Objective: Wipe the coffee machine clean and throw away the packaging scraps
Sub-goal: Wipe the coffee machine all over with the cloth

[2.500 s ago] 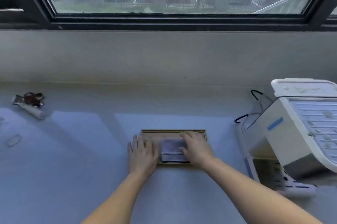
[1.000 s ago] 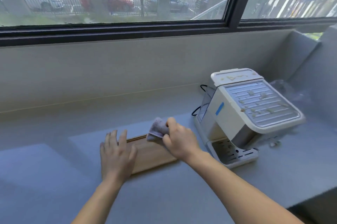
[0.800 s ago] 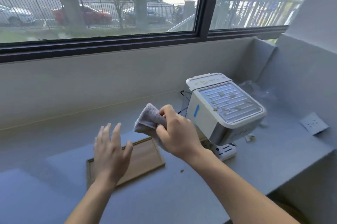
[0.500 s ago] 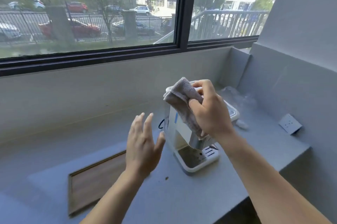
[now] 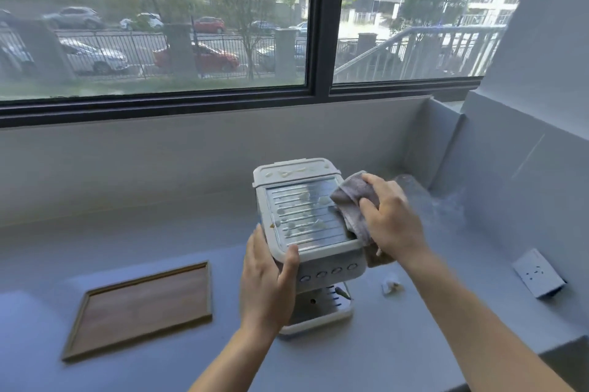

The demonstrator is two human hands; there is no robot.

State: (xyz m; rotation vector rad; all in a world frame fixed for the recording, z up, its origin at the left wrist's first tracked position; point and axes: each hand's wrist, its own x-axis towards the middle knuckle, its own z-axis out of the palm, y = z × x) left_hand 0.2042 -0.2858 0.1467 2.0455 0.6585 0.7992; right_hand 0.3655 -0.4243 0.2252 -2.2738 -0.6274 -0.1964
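Looking down from the head camera, I see a long grey counter [image 5: 95, 251] running under a wide window [image 5: 153, 24], with a grey wall closing it off on the right. The white coffee machine [image 5: 306, 219] stands right of centre on the counter, its ribbed top plate spotted with pale drops and one small brown fleck at the left edge. To its left, well apart, a shallow wooden tray [image 5: 143, 305] lies flat. My left hand [image 5: 267, 283] clasps the near left corner of the machine, thumb hooked over the top rim, fingers down the side. My right hand [image 5: 389, 219] is closed around a bunched grey cloth [image 5: 352, 203], which it presses on the right edge of the top plate; part of the cloth hangs down over the machine's right side. A white wall socket [image 5: 538, 273] sits low on the right wall. Smallest, a crumpled white scrap [image 5: 392, 286] lies on the counter just right of the machine's base, under my right wrist.
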